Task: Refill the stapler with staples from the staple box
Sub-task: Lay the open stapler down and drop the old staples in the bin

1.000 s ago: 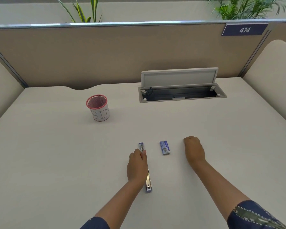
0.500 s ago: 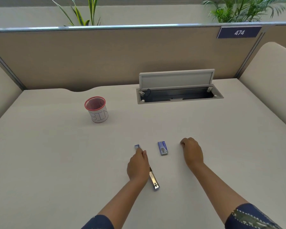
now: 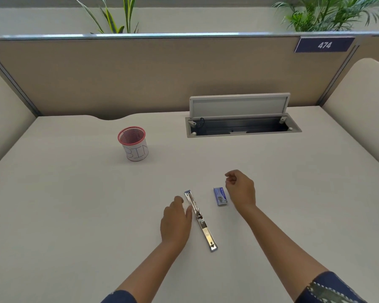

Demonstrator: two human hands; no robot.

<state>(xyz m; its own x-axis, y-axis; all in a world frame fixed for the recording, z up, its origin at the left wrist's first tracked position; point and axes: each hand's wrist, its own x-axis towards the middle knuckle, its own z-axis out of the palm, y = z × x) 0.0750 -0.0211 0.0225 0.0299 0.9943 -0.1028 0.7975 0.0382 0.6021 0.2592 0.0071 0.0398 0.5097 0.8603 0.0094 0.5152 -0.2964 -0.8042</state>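
Stapler laid open flat, staple box not yet picked up.

The stapler (image 3: 199, 218) lies unfolded on the worktop (image 3: 74, 215), touching the left hand (image 3: 176, 221), whose grip is loose and holds nothing. The staple box (image 3: 220, 196) sits closed just left of the right hand (image 3: 241, 189), whose grip is half-curled and empty. Next, I judge, comes opening that box. The bin cup (image 3: 133, 143) stands well beyond; nothing blocks the reach.

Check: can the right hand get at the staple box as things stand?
Probably yes. The right hand sits just beside the staple box, fingers loosely curled and holding nothing. Bare desk lies between them, and the opened stapler lies on the box's far side, by the left hand.
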